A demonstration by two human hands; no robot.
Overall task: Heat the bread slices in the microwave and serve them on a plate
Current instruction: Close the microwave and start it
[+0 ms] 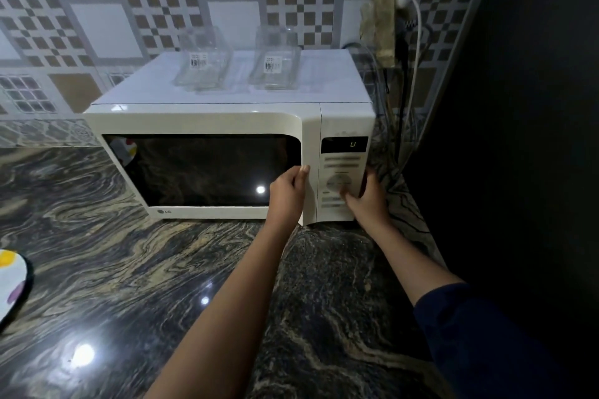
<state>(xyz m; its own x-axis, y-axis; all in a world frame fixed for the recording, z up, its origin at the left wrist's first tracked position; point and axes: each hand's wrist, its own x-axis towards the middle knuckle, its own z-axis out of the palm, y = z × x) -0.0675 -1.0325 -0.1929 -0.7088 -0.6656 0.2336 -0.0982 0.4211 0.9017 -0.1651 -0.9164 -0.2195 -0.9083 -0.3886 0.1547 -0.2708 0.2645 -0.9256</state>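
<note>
- Waiting at the far left of the surface, a spotted plate lies flat, only partly in view and well apart from the microwave. No bread shows on it.
- Further right, the microwave stands on the surface against the tiled wall. Its long axis runs left to right along that wall and its front is turned toward the person. Two clear glass containers sit on top.
- Its door looks closed and the window is dark, so I cannot tell whether the bread slices are inside. None show anywhere.
- The left hand has its fingers curled onto the door's right edge. That is probably the free edge, with the hinge at the left.
- The control panel faces forward, and its display is lit with one figure.
- The right hand clasps the panel end of the case. Its thumb is on the buttons below the round dial, and its other fingers wrap round the right side, mostly hidden.
- The step in hand looks like either opening the door or setting the time. To do it well, brace the case with the right hand so it cannot slide on the glossy surface. Pull the door straight outward from its edge, and press one button firmly rather than brushing several.
</note>
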